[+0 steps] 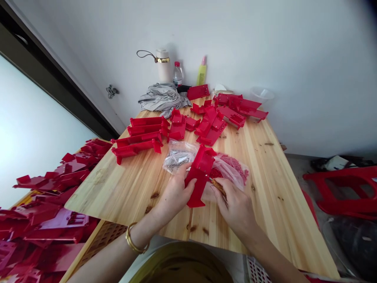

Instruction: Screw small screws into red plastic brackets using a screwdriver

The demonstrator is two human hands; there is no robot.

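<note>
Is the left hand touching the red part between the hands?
Touching. The head view shows the left hand on the red part, its thumb lying across the face.

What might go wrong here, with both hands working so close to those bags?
The wooden-handled tool might slip off the red part toward the left hand. The right hand could nudge the nearby plastic bag, perhaps spilling its small red pieces. Small metal pieces might scatter too.

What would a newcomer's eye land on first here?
Probably the glossy red plastic parts strewn across the pale wooden table, with more heaped at the left. Next, the red plastic piece between both hands, front and center, beside clear plastic bags.
</note>
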